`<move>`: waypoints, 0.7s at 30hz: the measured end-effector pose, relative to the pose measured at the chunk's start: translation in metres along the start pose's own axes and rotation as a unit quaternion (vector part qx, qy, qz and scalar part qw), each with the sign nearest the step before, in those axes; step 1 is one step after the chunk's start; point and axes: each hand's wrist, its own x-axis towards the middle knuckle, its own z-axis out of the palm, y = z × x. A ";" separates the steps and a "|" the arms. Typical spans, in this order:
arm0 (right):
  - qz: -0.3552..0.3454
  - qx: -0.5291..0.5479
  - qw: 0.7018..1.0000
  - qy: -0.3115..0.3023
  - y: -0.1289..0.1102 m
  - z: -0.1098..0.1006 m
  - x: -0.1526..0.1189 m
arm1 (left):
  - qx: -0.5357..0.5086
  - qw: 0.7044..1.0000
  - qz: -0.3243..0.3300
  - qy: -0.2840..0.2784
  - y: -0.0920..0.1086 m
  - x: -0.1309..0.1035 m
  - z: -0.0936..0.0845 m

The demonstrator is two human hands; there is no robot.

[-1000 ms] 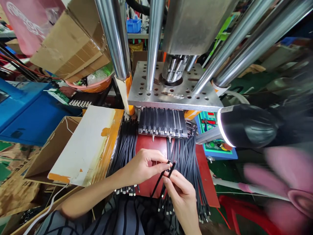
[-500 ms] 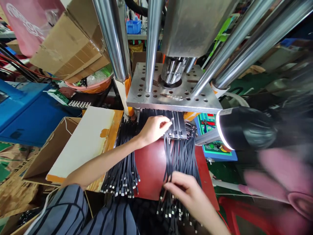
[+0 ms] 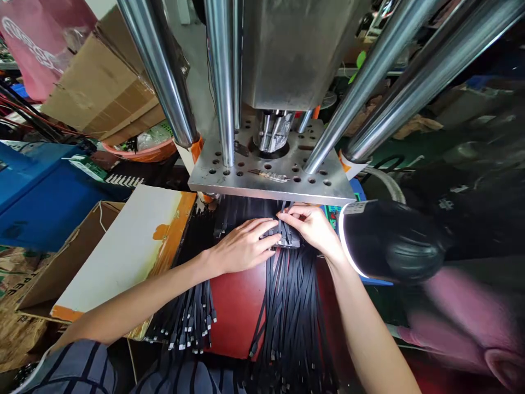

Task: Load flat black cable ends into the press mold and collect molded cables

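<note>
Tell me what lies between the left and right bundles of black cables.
Between the left bundle and the right bundle, the head view shows a strip of red work surface, with the left hand over its far end.

From my station I see the dark fixture (image 3: 250,208) lying flat, partly covered, below the front edge of the steel plate (image 3: 270,189). Slim black cables (image 3: 293,306) fan loosely before that plate; another bunch (image 3: 188,314), silver-tipped, lies forward and left.

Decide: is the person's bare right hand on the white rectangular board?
No: the right hand is at the black rectangular fixture.
</note>
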 end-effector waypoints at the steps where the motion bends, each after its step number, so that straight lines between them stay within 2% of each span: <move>1: 0.001 0.002 1.000 0.004 0.001 0.000 0.000 | 0.033 0.999 0.018 -0.009 0.001 -0.001 0.001; 4: 0.015 0.045 0.998 0.028 0.004 0.002 -0.001 | 0.094 0.995 0.043 -0.001 0.002 0.005 0.006; 7: 0.028 0.092 0.994 0.056 0.007 0.006 -0.003 | 0.118 0.992 0.041 0.011 0.005 0.013 0.011; 11: 0.025 0.109 0.991 0.069 0.010 0.009 -0.005 | 0.119 0.992 0.027 0.023 0.007 0.014 0.016; 16: 0.020 0.114 0.990 0.076 0.012 0.010 -0.005 | 0.097 0.993 0.008 0.072 0.001 0.011 0.025; 21: 0.027 0.116 0.990 0.078 0.013 0.010 -0.006 | 0.086 0.995 -0.012 0.047 -0.001 0.016 0.029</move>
